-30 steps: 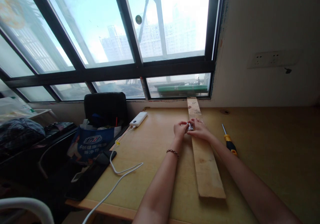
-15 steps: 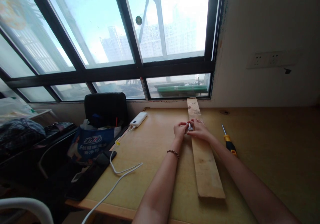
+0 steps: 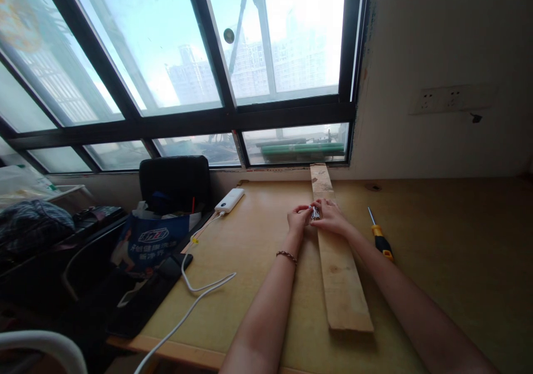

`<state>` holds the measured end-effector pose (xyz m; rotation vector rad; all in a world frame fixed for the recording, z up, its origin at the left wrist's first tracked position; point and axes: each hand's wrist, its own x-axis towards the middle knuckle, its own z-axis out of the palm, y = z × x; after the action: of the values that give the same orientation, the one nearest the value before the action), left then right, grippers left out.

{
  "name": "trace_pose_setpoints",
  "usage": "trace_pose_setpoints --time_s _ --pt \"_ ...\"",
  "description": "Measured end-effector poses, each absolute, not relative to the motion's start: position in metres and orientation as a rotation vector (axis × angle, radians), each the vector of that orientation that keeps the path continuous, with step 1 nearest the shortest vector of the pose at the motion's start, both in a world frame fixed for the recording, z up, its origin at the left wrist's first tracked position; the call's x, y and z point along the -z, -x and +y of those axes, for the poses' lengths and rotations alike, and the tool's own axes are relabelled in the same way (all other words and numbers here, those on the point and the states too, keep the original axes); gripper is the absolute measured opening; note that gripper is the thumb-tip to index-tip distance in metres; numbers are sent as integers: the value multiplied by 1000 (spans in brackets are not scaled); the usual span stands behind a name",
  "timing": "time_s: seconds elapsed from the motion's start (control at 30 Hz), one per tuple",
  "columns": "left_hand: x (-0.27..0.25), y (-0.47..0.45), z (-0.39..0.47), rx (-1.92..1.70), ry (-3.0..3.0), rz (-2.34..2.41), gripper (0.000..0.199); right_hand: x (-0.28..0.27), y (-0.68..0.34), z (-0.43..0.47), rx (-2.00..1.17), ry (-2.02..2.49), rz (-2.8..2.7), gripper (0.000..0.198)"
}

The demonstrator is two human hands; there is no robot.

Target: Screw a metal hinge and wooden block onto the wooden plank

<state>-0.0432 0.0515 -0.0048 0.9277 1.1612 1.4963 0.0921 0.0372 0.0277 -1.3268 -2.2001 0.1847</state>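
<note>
A small shiny metal fitting (image 3: 315,214), possibly a hinge or latch, is between my two hands above the wooden plank (image 3: 345,285). My left hand (image 3: 298,218) pinches at its left side with the fingertips closed. From the right, my right hand (image 3: 332,218) grips the fitting between thumb and fingers, its heel close to the plank. Much of the fitting is covered by fingers, and I cannot tell whether it touches the wood. To the right of my right forearm lies a screwdriver (image 3: 381,238) with a yellow and black handle, its shaft pointing away.
The plank runs lengthwise across the table (image 3: 258,252) towards the window. A white power bank (image 3: 230,200) with a white cable (image 3: 208,288) lies on the left. Beyond the left edge stand a black chair (image 3: 174,179) and a blue bag (image 3: 152,240).
The view has shifted very slightly. Both hands stay at the metal fitting over the plank, with barely any finger movement.
</note>
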Motion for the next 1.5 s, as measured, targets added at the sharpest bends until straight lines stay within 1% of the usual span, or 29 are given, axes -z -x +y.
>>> trace_pose_setpoints --time_s 0.17,0.37,0.6,0.8,0.93,1.2,1.5 --pt "5 52 52 -1473 -1187 1319 25 -27 -91 36 -187 1340 -2156 61" --pt "3 58 55 -1390 -1159 1097 32 -29 -88 34 -189 1361 -2146 59" --pt "0 61 55 -1468 -1463 1215 23 -29 -81 31 -198 1373 -2085 58" --pt "-5 64 60 -1350 -1426 1167 28 -27 -85 34 -229 1337 -2108 64" --pt "-7 67 63 -1316 -1387 1095 28 -28 -87 36 -265 1335 -2115 64" --pt "0 64 58 -1363 -1170 969 32 -27 -86 37 -282 1344 -2093 66" --pt "-3 69 65 -1337 -1417 1144 28 -25 -87 38 -272 1340 -2098 66"
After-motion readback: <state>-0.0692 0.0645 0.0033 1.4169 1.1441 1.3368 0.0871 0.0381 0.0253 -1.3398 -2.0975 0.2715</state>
